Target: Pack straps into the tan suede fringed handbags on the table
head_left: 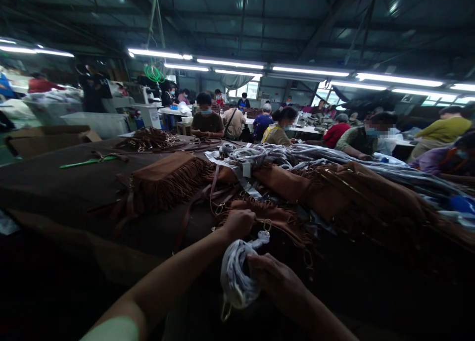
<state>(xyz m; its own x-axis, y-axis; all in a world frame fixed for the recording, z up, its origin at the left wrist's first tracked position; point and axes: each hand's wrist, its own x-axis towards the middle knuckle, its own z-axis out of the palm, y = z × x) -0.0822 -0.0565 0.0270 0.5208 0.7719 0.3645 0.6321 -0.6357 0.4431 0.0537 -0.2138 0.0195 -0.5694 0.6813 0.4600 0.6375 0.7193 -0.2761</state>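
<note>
My right hand (276, 276) is closed on a coiled strap (237, 269) wrapped in whitish paper. A gold-coloured metal clasp dangles below the coil, and the strap's upper end reaches towards a metal ring (267, 225). That ring is by the edge of a brown fringed bag (280, 213). On the near edge of this bag, my left hand (239, 223) is closed in a pinch; its fingertips are partly hidden. Left of it, a second brown fringed bag (163, 170) lies on the dark table (74, 192).
More brown fringed bags (356, 190) are piled at the right. Behind them runs a heap of paper-wrapped straps (297, 153). Brown straps (148, 139) with metal clasps lie at the far left, near a green strip (89, 162). Several people work beyond the table.
</note>
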